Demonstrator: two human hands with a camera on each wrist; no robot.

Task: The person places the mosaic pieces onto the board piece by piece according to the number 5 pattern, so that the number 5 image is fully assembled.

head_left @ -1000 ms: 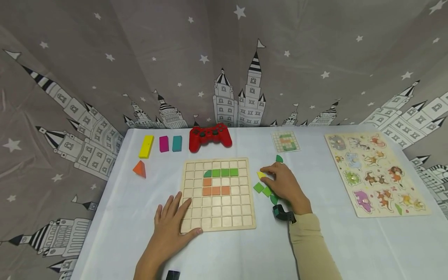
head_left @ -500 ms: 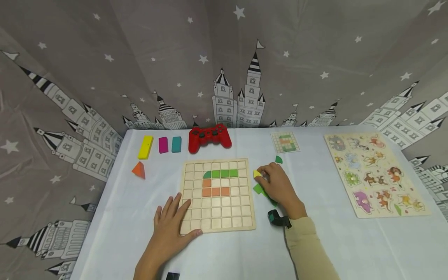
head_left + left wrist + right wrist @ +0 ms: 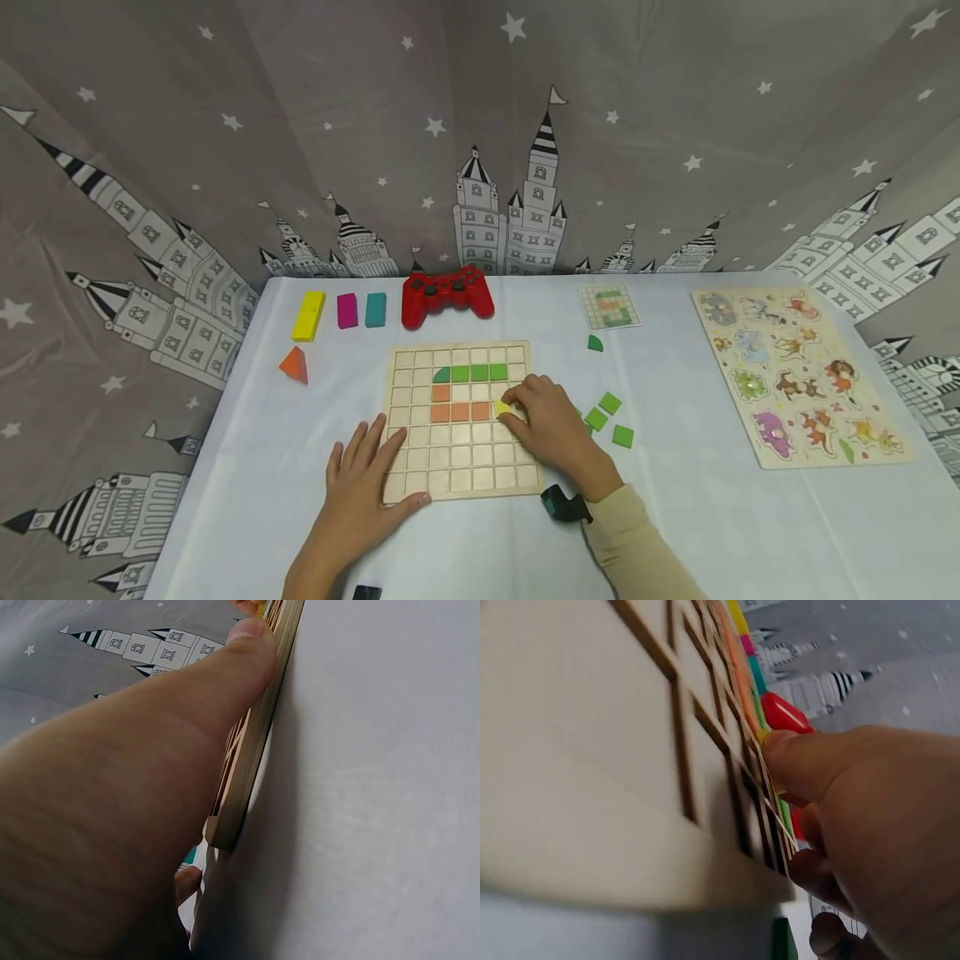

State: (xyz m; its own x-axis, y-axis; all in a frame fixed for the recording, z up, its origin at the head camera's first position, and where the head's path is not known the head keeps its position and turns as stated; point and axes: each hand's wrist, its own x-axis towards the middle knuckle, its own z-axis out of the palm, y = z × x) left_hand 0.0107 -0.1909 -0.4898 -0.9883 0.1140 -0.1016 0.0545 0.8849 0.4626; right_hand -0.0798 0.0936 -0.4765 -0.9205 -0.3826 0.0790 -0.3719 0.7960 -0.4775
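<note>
A square wooden grid board [image 3: 476, 481] lies on the table. Set in its cells are a dark green quarter-round tile [image 3: 442, 375], a row of green square tiles [image 3: 479, 372] and several orange square tiles [image 3: 460, 412]. My left hand [image 3: 360, 483] rests spread at the board's near left corner; in the left wrist view its thumb [image 3: 251, 656] lies along the edge. Over the right part of the grid, my right hand [image 3: 551, 425] pinches a yellow tile [image 3: 501, 408] between thumb and fingers, just right of the orange row. Fingers partly hide that tile.
Loose green square tiles [image 3: 597, 418] lie right of the board, a dark green quarter-round tile [image 3: 595, 342] beyond them. Behind stand a pattern card [image 3: 609, 307], a red game controller [image 3: 447, 296] and coloured blocks [image 3: 347, 311]. An animal puzzle board [image 3: 802, 461] lies far right.
My right hand has carried the yellow tile leftward from beside the board onto the grid, uncovering the loose green tiles. The left hand has stayed in place.
</note>
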